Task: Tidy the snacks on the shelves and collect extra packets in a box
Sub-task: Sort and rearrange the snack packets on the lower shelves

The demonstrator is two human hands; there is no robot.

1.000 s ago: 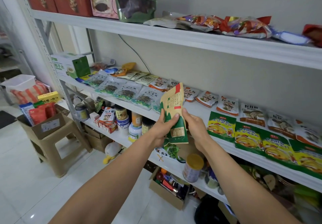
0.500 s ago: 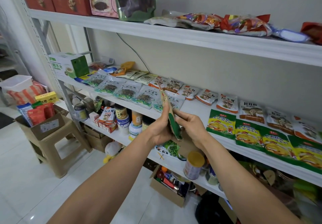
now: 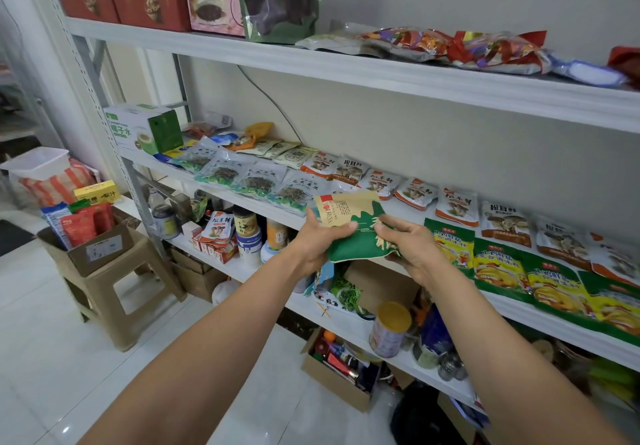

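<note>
Centre-frame shelf (image 3: pixel 403 212) | left hand (image 3: pixel 317 241) and right hand (image 3: pixel 414 249) pinch green packet (image 3: pixel 353 245) | we should lay it flat, label up.

Left hand (image 3: pixel 313 240) and right hand (image 3: pixel 412 247) bare (fingers (image 3: pixel 391 222) too), both forearms (image 3: pixel 207 340) bare along their visible length

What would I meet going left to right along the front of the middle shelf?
First a green-and-white box, then a row of grey packets, the tan-and-green packet gripped by the left hand and right hand, then a row of yellow-and-green packets.
</note>
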